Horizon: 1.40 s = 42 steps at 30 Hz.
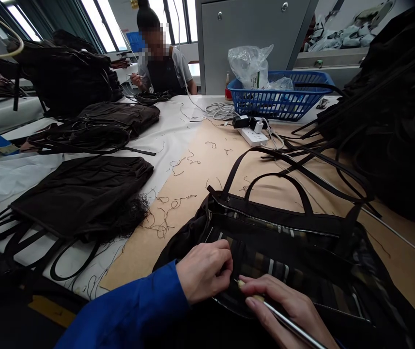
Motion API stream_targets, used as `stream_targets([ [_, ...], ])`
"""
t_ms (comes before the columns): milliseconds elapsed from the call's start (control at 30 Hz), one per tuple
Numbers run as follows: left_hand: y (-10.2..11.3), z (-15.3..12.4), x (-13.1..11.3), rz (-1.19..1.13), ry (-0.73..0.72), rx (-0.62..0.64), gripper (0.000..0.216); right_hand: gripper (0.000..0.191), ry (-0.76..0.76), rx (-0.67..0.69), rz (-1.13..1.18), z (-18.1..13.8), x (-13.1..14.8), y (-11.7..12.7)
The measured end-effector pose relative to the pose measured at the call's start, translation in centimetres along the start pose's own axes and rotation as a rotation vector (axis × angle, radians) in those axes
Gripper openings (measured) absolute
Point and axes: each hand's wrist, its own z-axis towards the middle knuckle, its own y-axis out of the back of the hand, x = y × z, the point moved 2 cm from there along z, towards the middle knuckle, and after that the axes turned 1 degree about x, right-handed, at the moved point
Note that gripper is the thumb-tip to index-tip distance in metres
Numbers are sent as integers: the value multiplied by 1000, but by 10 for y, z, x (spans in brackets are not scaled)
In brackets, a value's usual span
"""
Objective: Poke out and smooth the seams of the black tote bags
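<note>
A black bag [287,232] with a zipped top and striped lining lies in front of me on the brown board. My left hand [203,271], in a blue sleeve, is closed and pinches the bag's fabric near the lining. My right hand [283,305] is closed around a thin metal tool [290,325] whose tip points at the spot beside my left fingers. The bag's long black handles [265,174] loop away across the board.
Loose thread clippings [163,213] litter the board. Flat black bags [84,194] lie stacked at left, a big heap of bags [392,121] at right. A power strip [253,135] and a blue basket [280,94] sit behind. Another person [160,63] works at the far end.
</note>
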Motion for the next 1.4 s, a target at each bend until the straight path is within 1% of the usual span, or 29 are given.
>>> stream_targets([
  [200, -1, 0, 2, -17, -4, 3, 11, 16, 54, -7, -31, 1, -1, -2],
  [433, -1, 0, 2, -18, -13, 6, 10, 17, 67, -7, -36, 2, -4, -4],
  [800, -4, 0, 4, -25, -25, -26, 11, 18, 67, -9, -54, 0, -4, -4],
  [1033, -4, 0, 4, -11, -6, -26, 13, 11, 48, -78, -52, 0, 2, -3],
  [1200, -3, -1, 2, -49, -59, -22, 12, 11, 31, -69, -40, 0, 3, -4],
  [1400, -3, -1, 5, -86, -70, -35, 14, 12, 31, -43, -35, -1, -1, -7],
])
